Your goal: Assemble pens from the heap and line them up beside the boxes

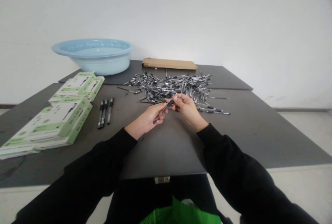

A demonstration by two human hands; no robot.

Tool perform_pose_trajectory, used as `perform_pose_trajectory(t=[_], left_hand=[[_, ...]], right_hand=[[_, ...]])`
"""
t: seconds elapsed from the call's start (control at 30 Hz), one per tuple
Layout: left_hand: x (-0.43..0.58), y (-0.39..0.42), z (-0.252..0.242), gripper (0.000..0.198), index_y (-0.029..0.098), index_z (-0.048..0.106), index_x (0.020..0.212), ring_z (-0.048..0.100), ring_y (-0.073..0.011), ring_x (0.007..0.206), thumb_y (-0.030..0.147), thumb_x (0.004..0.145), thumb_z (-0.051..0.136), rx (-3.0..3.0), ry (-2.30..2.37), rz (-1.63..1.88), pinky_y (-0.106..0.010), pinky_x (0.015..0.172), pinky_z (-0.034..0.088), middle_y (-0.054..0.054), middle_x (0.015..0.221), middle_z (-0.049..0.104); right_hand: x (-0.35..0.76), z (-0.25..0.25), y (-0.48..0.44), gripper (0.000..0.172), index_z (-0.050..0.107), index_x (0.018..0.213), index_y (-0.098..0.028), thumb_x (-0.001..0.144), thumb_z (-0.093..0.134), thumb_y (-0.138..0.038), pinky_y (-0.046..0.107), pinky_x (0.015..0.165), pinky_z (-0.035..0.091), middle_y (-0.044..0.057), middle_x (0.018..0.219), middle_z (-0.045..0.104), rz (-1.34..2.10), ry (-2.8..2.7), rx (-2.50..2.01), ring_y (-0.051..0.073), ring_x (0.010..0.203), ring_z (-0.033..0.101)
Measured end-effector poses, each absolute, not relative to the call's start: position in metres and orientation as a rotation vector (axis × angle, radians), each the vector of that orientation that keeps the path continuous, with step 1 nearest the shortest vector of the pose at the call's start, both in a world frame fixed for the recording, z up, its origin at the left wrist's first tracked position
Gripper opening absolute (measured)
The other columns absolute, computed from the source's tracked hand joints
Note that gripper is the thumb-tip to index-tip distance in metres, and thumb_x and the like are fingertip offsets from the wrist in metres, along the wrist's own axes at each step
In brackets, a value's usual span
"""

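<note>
Both my hands meet over the middle of the table around one dark pen (pixel 163 110), which slants up to the right. My left hand (pixel 148 118) has its fingers wrapped round the lower part. At the upper end, my right hand (pixel 187 109) pinches the pen between thumb and fingers. Just beyond my hands lies a loose heap of pens (pixel 171 85), clear and black, pointing every way. A few capped pens (pixel 105 111) lie side by side to the left of my left hand.
Stacked white and green boxes (pixel 52 123) cover the left side of the dark table (pixel 259 134). Behind them stands a light blue basin (pixel 103 63). A flat brown cardboard piece (pixel 169 63) lies at the back, near the white wall.
</note>
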State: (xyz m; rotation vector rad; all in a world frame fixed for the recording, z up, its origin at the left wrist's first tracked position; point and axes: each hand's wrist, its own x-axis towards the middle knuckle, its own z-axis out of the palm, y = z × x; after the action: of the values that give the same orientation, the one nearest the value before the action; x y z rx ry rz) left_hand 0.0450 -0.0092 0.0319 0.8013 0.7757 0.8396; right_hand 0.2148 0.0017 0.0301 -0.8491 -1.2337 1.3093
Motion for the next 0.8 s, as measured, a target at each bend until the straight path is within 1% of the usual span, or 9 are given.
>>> perform_pose_trajectory(t=[0.07,0.13,0.3,0.47,0.53,0.6,0.67,0.73,0.8], left_hand=[[0.0437,-0.0094,0.0328,0.021,0.016,0.060,0.089,0.036,-0.0035,0.037,0.036,0.091,0.055,0.737,0.752,0.779,-0.014,0.031,0.023,0.002,0.066,0.055],[0.0437,-0.0097,0.0321,0.021,0.015,0.059,0.086,0.032,-0.0026,0.035,0.033,0.094,0.051,0.739,0.765,0.770,-0.014,0.030,0.023,0.002,0.064,0.054],[0.0473,-0.0097,0.0295,0.009,0.013,0.061,0.085,0.036,-0.0018,0.035,0.020,0.089,0.059,0.837,0.871,0.898,-0.013,0.031,0.023,0.001,0.065,0.058],[0.0462,-0.0082,0.0310,0.012,0.013,0.063,0.089,0.045,-0.0022,0.041,0.018,0.081,0.071,0.842,0.851,0.954,-0.013,0.035,0.029,0.000,0.072,0.061],[0.0451,-0.0085,0.0326,0.013,0.014,0.063,0.091,0.045,-0.0031,0.041,0.025,0.085,0.068,0.811,0.828,0.895,-0.013,0.035,0.029,0.000,0.072,0.061],[0.0445,-0.0094,0.0339,0.021,0.015,0.062,0.090,0.041,-0.0037,0.038,0.035,0.093,0.056,0.753,0.796,0.789,-0.014,0.033,0.027,0.000,0.068,0.059],[0.0448,-0.0104,0.0344,0.028,0.014,0.060,0.085,0.034,-0.0033,0.034,0.034,0.098,0.045,0.728,0.789,0.731,-0.015,0.032,0.024,0.001,0.061,0.056],[0.0458,-0.0112,0.0341,0.025,0.013,0.059,0.082,0.031,-0.0027,0.032,0.027,0.097,0.046,0.763,0.819,0.756,-0.015,0.032,0.023,0.003,0.057,0.052],[0.0468,-0.0117,0.0337,0.017,0.012,0.060,0.081,0.032,-0.0022,0.033,0.022,0.093,0.052,0.817,0.853,0.825,-0.015,0.032,0.023,0.003,0.057,0.052]], right_hand=[[0.2140,0.0304,0.0011,0.041,0.057,0.082,-0.020,0.070,0.077,-0.053,0.025,0.058,0.044,0.005,0.086,0.075,1.320,-1.220,-0.847,0.009,0.056,0.053],[0.2133,0.0316,0.0001,0.040,0.057,0.082,-0.020,0.070,0.077,-0.052,0.025,0.058,0.044,0.005,0.086,0.075,1.327,-1.215,-0.846,0.009,0.056,0.054],[0.2139,0.0349,-0.0021,0.040,0.058,0.083,-0.020,0.071,0.078,-0.052,0.026,0.059,0.044,0.006,0.088,0.075,1.329,-1.226,-0.849,0.009,0.057,0.054],[0.2158,0.0341,-0.0016,0.038,0.060,0.083,-0.019,0.074,0.076,-0.052,0.025,0.058,0.043,0.006,0.090,0.075,1.302,-1.236,-0.846,0.009,0.058,0.054],[0.2156,0.0333,-0.0014,0.038,0.061,0.082,-0.019,0.073,0.076,-0.053,0.025,0.057,0.043,0.005,0.087,0.074,1.296,-1.233,-0.851,0.009,0.057,0.053],[0.2149,0.0333,-0.0016,0.038,0.062,0.081,-0.019,0.072,0.077,-0.052,0.025,0.057,0.043,0.004,0.085,0.074,1.300,-1.222,-0.844,0.009,0.057,0.053],[0.2142,0.0342,-0.0023,0.037,0.062,0.080,-0.020,0.072,0.077,-0.052,0.025,0.058,0.043,0.004,0.086,0.075,1.305,-1.215,-0.835,0.009,0.057,0.053],[0.2138,0.0353,-0.0031,0.036,0.062,0.080,-0.020,0.072,0.077,-0.052,0.025,0.058,0.043,0.004,0.087,0.075,1.306,-1.220,-0.832,0.009,0.057,0.054],[0.2139,0.0361,-0.0033,0.036,0.062,0.079,-0.020,0.073,0.077,-0.052,0.025,0.057,0.042,0.004,0.087,0.075,1.301,-1.225,-0.837,0.009,0.057,0.054]])
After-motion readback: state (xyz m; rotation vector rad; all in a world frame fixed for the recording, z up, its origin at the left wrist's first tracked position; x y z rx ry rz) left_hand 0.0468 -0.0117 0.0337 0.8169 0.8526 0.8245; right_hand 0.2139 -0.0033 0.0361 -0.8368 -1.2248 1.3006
